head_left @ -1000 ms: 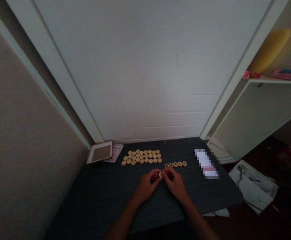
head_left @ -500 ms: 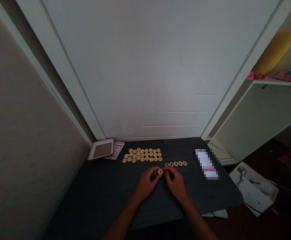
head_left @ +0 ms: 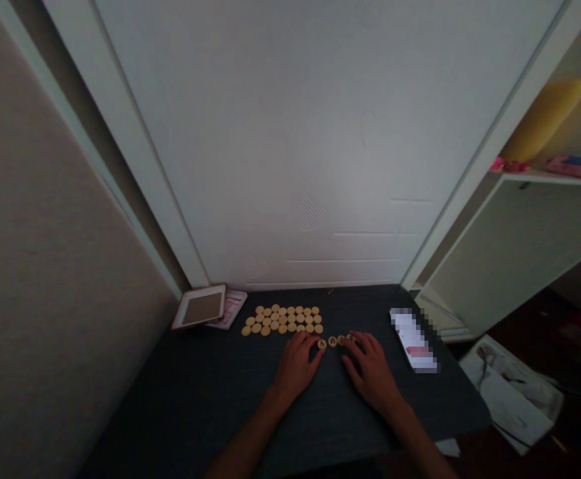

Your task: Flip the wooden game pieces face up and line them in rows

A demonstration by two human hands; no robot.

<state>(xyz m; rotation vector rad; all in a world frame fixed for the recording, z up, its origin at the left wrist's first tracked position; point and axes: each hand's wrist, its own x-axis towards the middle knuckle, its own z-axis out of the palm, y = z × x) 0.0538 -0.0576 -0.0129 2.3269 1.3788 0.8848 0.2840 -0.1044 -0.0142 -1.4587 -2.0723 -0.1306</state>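
Note:
My left hand (head_left: 297, 362) pinches a round wooden xiangqi piece (head_left: 322, 344) between thumb and fingertips, its dark-marked face upward. Right beside it runs a short row of marked xiangqi pieces (head_left: 333, 341) lying face up. Over the right end of that row lies my right hand (head_left: 373, 372), fingers stretched out and thumb apart, the fingertips touching pieces and hiding some of them. Behind my left hand, a block of blank-side-up xiangqi pieces (head_left: 283, 319) is set out in several touching columns.
All this lies on a dark tabletop (head_left: 210, 399) against a white panel (head_left: 310, 133). A brown-and-white frame (head_left: 200, 307) rests on papers at the back left. A pixelated phone-like object (head_left: 414, 342) lies to the right. Below the right edge stands a white box (head_left: 514, 392).
My right hand has moved away from my left hand and spread over the row's right end. The left hand keeps its piece, now lower and level with the row. The view has tilted slightly up.

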